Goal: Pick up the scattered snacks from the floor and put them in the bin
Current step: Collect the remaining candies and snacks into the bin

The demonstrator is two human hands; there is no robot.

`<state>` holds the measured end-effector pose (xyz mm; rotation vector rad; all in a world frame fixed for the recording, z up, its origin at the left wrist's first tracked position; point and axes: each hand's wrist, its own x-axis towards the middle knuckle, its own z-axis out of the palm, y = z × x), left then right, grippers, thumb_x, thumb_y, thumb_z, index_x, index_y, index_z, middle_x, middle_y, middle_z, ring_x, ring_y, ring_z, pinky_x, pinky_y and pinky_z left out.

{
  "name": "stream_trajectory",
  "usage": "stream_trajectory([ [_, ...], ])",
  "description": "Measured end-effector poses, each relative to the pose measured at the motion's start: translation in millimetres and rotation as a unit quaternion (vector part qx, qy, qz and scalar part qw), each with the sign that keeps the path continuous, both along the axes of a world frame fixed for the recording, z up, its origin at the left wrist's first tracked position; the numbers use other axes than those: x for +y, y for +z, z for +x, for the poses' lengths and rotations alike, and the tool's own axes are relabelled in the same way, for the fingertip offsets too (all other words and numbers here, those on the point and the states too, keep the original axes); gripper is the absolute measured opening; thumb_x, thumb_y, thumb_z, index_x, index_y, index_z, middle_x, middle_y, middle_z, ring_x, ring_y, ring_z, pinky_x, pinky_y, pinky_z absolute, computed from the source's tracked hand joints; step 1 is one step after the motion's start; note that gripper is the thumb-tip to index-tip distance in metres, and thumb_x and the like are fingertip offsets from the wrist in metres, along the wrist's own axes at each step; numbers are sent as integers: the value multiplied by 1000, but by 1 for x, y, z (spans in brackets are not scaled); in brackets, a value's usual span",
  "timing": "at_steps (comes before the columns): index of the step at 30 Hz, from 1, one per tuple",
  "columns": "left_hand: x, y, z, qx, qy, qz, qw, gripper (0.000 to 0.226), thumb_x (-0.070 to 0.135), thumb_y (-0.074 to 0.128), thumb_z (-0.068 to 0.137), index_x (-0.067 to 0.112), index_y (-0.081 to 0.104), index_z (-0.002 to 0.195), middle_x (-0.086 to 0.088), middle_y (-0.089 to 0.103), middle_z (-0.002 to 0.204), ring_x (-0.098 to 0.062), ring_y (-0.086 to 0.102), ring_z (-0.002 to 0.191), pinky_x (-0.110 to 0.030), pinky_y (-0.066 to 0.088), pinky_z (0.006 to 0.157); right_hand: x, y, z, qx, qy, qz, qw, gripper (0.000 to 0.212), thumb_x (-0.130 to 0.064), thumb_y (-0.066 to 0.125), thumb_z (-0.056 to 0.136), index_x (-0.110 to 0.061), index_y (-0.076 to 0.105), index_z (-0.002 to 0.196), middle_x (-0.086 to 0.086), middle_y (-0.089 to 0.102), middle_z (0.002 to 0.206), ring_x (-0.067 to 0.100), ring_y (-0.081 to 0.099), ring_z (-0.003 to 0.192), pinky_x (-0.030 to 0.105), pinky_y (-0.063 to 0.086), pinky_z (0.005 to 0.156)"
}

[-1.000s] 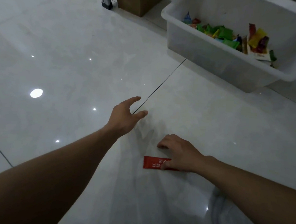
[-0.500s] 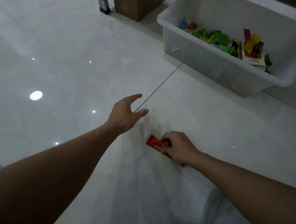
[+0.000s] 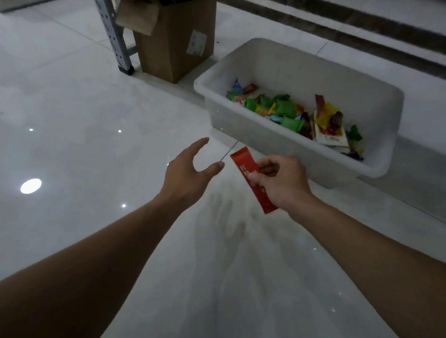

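Right hand [image 3: 281, 183] pinches a red snack packet [image 3: 252, 179], lifted off the floor [image 3: 86, 160], just short of the white bin [image 3: 296, 152]. Left hand [image 3: 187, 174] released, fingers spread, holding nothing. Bin already has a pile of snacks [image 3: 293, 115]. Cardboard box [image 3: 177, 40] behind bin.

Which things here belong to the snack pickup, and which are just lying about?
Job: red packet, pinched in the right hand; white bin; snacks already in it.
Lying about: cardboard box; metal shelf leg.
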<state>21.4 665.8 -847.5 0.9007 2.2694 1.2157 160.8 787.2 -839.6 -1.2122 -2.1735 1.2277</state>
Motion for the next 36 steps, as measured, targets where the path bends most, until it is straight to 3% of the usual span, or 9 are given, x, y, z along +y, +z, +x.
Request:
stream_trajectory([
  [4,50,23,-6,11,-6,22,1000,63,43,65,86,34,39,142,6,39,150,-16,35,137,-46,33,113,75,45,-3,76,-105,35,991,17,-16,77,80,-22,61,82,-14,59,77,5,58,75,21,49,68],
  [8,103,41,-9,27,-18,31,999,59,40,65,86,35,42,140,1,43,146,-20,40,132,-37,35,107,143,67,4,106,-196,25,975,21,-17,80,77,-27,62,77,-3,69,87,14,67,81,38,58,78],
  [17,191,47,-18,97,-44,16,994,59,37,66,87,29,44,141,-1,50,140,-20,48,124,-35,42,101,228,62,-7,74,-242,-26,967,22,-16,82,75,-25,64,85,5,68,99,21,67,80,39,59,74],
  [20,203,42,-22,124,-56,-8,991,61,39,65,87,29,41,142,-1,48,143,-19,44,129,-33,38,101,241,57,-17,68,-235,-31,969,21,-16,81,76,-24,64,84,5,67,101,21,66,81,38,59,73],
  [23,212,36,-27,141,-59,-34,988,62,40,64,87,27,41,143,-2,46,145,-20,42,131,-34,37,103,249,51,-25,51,-210,-14,976,31,-18,76,81,-18,64,111,5,63,112,18,61,90,28,52,76],
  [25,215,33,-29,149,-61,-49,986,61,41,64,88,27,41,143,-3,46,145,-21,42,131,-35,37,103,251,47,-26,15,-166,40,985,44,-23,71,86,-17,57,127,4,59,123,18,58,104,25,47,89],
  [28,216,31,-31,155,-74,-59,983,61,42,65,87,27,43,141,-4,47,143,-22,45,129,-37,39,104,250,40,-19,-26,-86,100,991,50,-30,67,88,-18,52,134,5,53,135,19,53,120,26,40,101],
  [33,201,39,-34,196,-107,-105,969,59,41,66,86,25,47,139,-4,55,135,-21,55,117,-44,48,96,233,34,-8,-46,-3,144,988,48,-29,67,87,-14,57,131,6,59,131,19,55,116,17,33,89],
  [36,195,51,-38,237,-131,-129,954,54,39,67,85,25,51,135,-1,60,128,-18,57,112,-42,50,93,224,39,-2,-32,8,145,989,43,-30,67,87,-15,61,126,4,64,121,12,56,99,17,36,83],
])
